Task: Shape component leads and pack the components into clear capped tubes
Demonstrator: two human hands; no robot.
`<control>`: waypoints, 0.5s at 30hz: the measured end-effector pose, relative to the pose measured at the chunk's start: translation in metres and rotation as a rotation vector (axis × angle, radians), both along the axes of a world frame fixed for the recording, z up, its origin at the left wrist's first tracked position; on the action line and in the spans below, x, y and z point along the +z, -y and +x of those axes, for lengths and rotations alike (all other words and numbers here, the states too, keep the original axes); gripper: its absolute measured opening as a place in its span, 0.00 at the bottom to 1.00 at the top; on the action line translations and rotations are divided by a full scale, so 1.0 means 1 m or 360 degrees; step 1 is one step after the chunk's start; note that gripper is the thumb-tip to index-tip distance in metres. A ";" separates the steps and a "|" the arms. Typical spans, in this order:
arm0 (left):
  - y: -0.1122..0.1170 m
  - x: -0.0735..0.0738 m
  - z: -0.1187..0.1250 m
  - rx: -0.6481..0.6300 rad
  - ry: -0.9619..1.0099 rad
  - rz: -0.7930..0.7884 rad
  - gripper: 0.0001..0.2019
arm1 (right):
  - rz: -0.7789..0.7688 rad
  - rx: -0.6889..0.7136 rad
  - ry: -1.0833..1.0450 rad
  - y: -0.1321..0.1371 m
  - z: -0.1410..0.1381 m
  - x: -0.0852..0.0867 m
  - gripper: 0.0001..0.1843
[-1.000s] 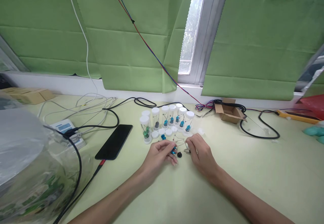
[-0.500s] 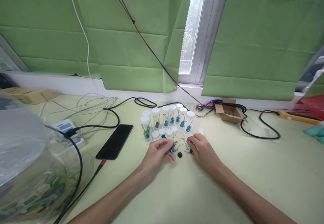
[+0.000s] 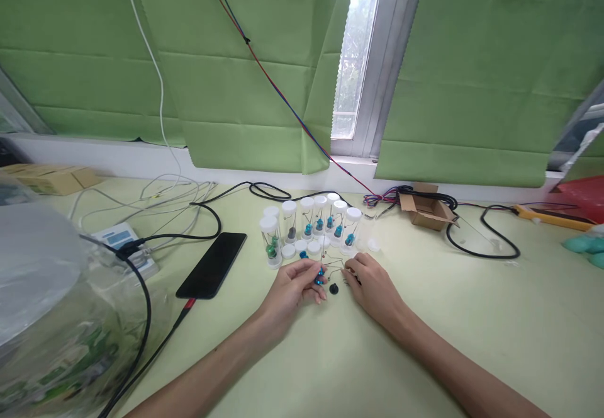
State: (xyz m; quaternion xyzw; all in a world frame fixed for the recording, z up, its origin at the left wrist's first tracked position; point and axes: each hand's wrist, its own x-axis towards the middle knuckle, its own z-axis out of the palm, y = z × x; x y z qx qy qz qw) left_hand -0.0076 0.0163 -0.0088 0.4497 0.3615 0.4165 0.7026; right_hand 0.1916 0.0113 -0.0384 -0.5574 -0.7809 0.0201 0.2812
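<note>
My left hand (image 3: 293,282) pinches a small shiny blue part (image 3: 319,277), from which a thin metal wire points up. Opposite it, my right hand (image 3: 374,284) rests low on the table with curled fingers, at the edge of some bent metal wires (image 3: 335,259); its fingertips hide whatever is in them. Between the hands lies a small round black piece (image 3: 334,289). Just beyond stand several clear vials with white caps (image 3: 307,218), holding blue, green or dark parts with wires. Loose white caps (image 3: 301,247) and another blue part (image 3: 304,255) lie in front of them.
A black phone (image 3: 211,265) on a cable and a power strip (image 3: 123,245) lie left, beside a large clear plastic bag (image 3: 51,317). At the back right are an open cardboard box (image 3: 427,211) and looped black cable (image 3: 476,254). Green blinds (image 3: 255,90) hang behind.
My right hand has shifted slightly left and its fingers now cover the dark piece seen near them before. My left hand keeps its pinch on the blue part. The view has moved a little.
</note>
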 end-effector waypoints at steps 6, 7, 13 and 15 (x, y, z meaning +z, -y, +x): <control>-0.001 -0.001 0.001 -0.0020 0.0026 -0.0025 0.11 | -0.0062 -0.0211 0.0122 -0.002 -0.006 -0.001 0.06; -0.001 0.000 0.001 -0.0021 0.0034 -0.0031 0.11 | -0.0069 -0.0236 0.0128 -0.001 -0.007 -0.001 0.05; 0.000 0.001 0.001 -0.0040 0.0091 -0.0056 0.11 | -0.0101 -0.0315 0.0194 0.000 -0.011 0.002 0.06; 0.000 0.001 0.001 -0.0045 0.0102 -0.0063 0.10 | -0.0132 -0.0326 0.0220 0.001 -0.012 0.003 0.06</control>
